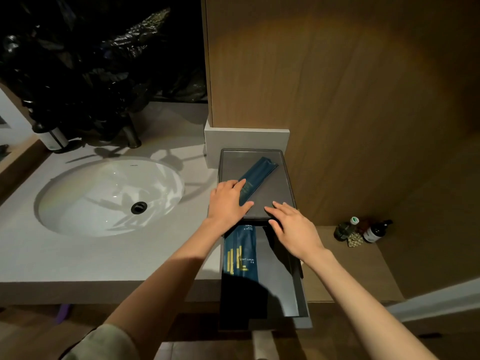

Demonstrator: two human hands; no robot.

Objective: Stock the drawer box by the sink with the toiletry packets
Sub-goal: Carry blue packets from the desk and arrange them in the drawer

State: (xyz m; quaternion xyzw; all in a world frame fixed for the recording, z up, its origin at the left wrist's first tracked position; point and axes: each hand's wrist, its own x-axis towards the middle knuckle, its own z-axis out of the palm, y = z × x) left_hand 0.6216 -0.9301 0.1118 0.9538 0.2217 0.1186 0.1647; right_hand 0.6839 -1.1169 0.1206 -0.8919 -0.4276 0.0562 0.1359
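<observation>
A dark grey drawer box (284, 188) stands on the counter right of the sink, with its drawer (298, 302) pulled out toward me. On the box's top lies a long dark blue packet (259, 168), set diagonally. My left hand (228, 202) rests flat on the top's near left part, fingers spread, fingertips touching that packet's lower end. My right hand (293, 228) hovers open over the box's front edge, holding nothing. Inside the drawer, at its left, lie blue toiletry packets (241, 252) with gold stripes and white lettering.
A white oval sink (109, 196) is set into the pale counter (78, 255) at left, with black bags (78, 61) piled behind it. A wood panel wall (363, 100) rises behind the box. Small bottles (363, 231) stand on a low ledge at right.
</observation>
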